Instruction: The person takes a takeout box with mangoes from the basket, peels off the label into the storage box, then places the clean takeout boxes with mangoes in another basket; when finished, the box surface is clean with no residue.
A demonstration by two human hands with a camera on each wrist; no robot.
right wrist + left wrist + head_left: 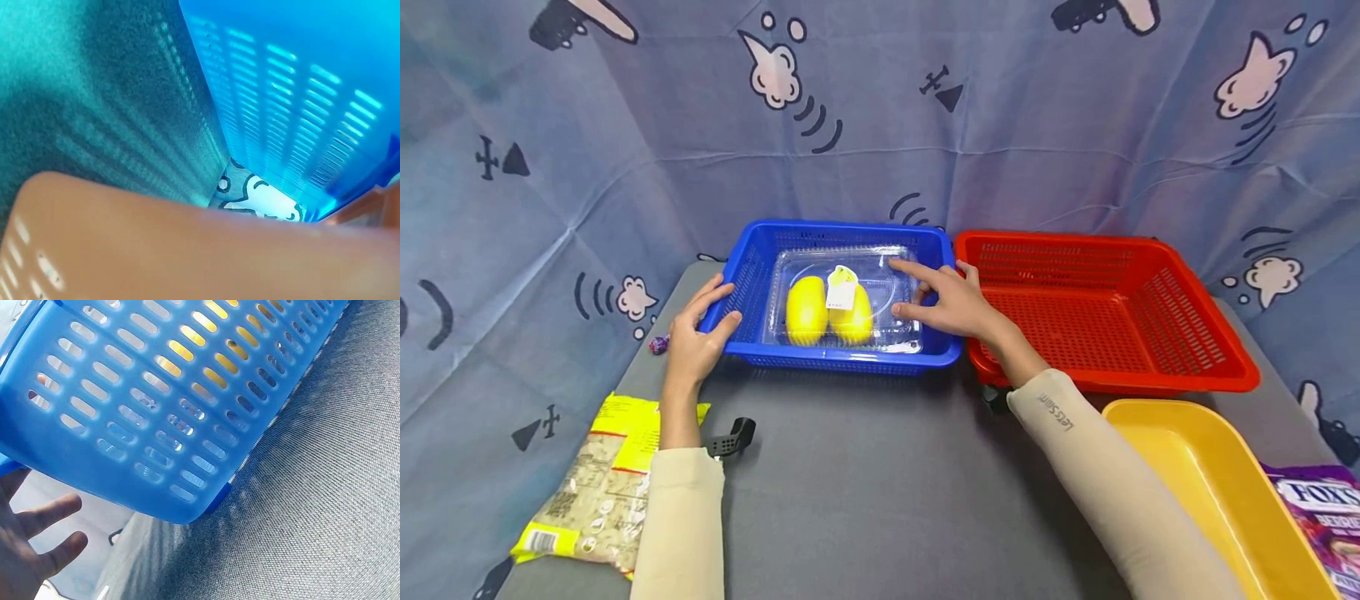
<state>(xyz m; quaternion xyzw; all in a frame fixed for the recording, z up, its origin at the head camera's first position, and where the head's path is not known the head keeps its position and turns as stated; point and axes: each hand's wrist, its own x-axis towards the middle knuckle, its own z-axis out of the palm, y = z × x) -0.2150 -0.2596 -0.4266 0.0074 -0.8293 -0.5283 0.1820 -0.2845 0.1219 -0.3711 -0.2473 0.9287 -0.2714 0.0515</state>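
A blue perforated basket (pixel 842 358) stands at the back centre. Inside it lies a clear plastic clamshell box (pixel 895 333) with two yellow oval fruits (pixel 807 308), one partly covered by a white label (pixel 842 293). My left hand (pixel 694 337) is at the basket's left end, fingers at the rim and thumb over the front corner. In the left wrist view, fingers (pixel 53 515) spread loosely below the basket's corner. My right hand (pixel 951 298) reaches over the right rim, its index finger extended and thumb tip over the box's right side.
A red perforated basket (pixel 1120 382) stands right beside the blue one, with a yellow tray (pixel 1195 467) in front. A yellow-and-clear bag (pixel 591 492) lies front left, near a wrapped lollipop (pixel 658 344). At the right edge is a purple Fox's bag (pixel 1318 508). A patterned curtain (pixel 865 108) hangs behind.
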